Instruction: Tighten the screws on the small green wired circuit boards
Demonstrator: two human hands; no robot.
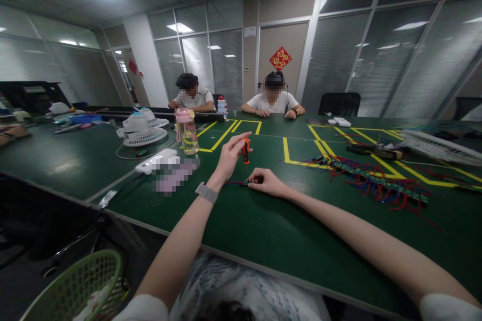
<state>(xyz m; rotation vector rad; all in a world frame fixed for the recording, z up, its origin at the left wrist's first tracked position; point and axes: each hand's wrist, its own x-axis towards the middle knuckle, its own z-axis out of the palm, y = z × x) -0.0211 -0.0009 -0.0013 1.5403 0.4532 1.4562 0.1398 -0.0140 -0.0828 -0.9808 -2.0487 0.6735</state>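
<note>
Item: small dark circuit board [244,184] on the green bench [263,246], thin red-and-blue wires [232,182] trailing toward nine o'clock. Right hand [268,183]: fingers apparently pinching its edge. Left hand [230,154], eleven o'clock: fingers gripping an upright orange-and-black screwdriver [245,150], tip at board; work seemingly mid-way. Three o'clock: long row of wired green circuit boards [380,180]; whether finished, cannot tell.

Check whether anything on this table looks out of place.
No spill or damage stands out. The boards on the right look untidy: they lie in a ragged row across the yellow tape, wires sprawling every way.
</note>
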